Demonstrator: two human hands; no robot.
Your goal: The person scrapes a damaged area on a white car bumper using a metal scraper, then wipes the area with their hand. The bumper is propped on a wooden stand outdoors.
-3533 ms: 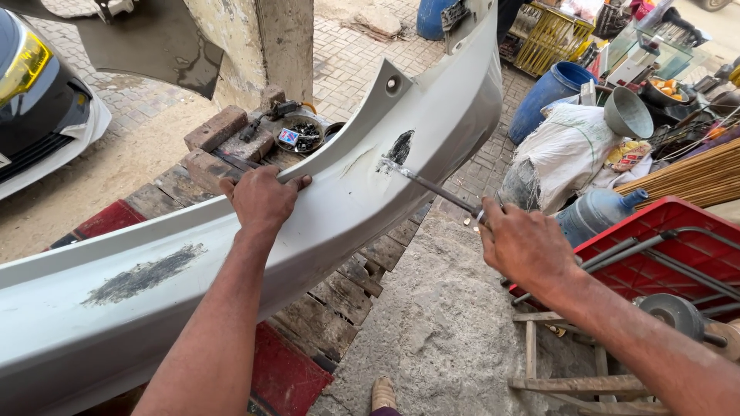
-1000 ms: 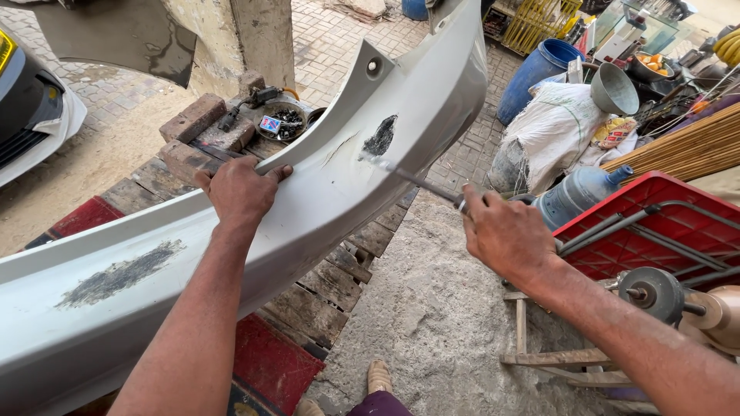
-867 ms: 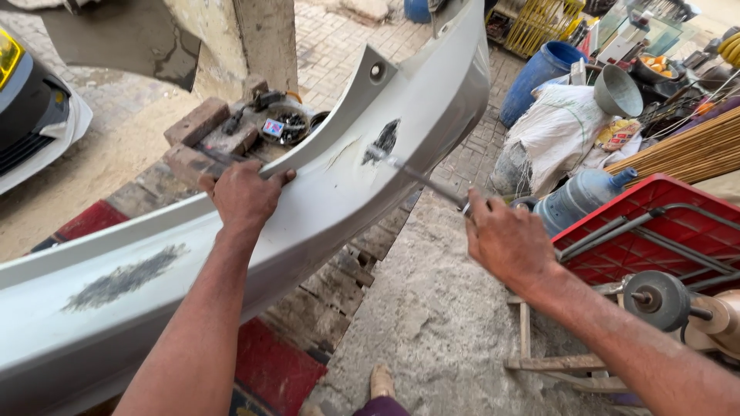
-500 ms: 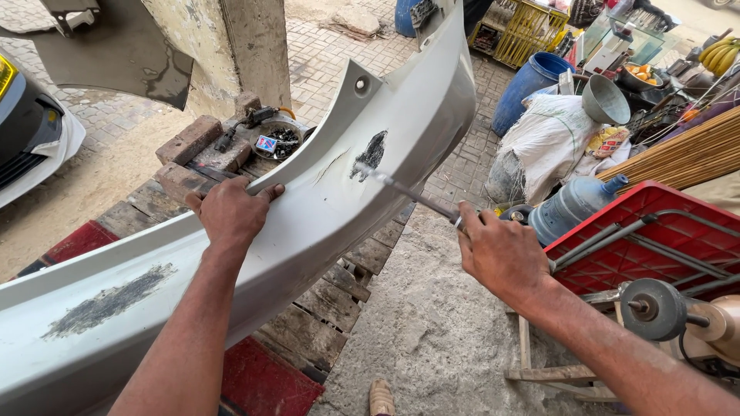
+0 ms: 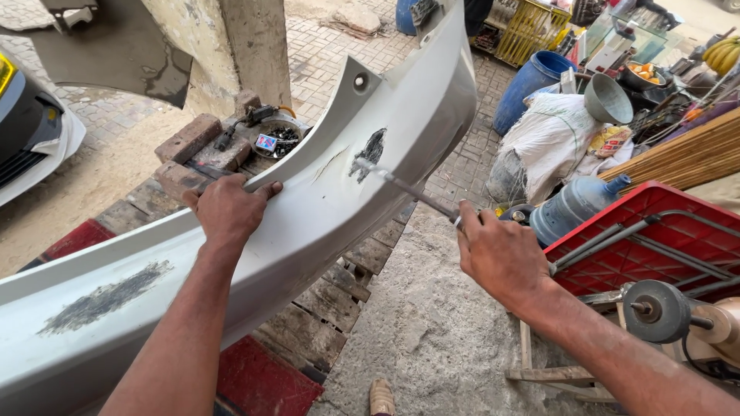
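A long silver car bumper (image 5: pixel 308 223) runs from lower left to upper right, propped over brick paving. My left hand (image 5: pixel 228 212) grips its upper edge near the middle. In my right hand (image 5: pixel 501 254) is a thin metal rod tool (image 5: pixel 405 189), whose tip touches a dark scraped patch (image 5: pixel 371 152) on the bumper's face. A second bare, dark patch (image 5: pixel 104 296) shows on the bumper at the lower left.
Bricks (image 5: pixel 189 139) and a bowl of small parts (image 5: pixel 279 139) lie behind the bumper. A red crate (image 5: pixel 655 246), a water bottle (image 5: pixel 574 208), a blue barrel (image 5: pixel 532 85), a white sack (image 5: pixel 551 139) and a grinder wheel (image 5: pixel 655 312) crowd the right. A white car (image 5: pixel 31 139) stands left.
The rod's tip has stayed on the dark patch with small shifts. My left hand keeps its hold on the bumper's edge. The view has drifted slightly.
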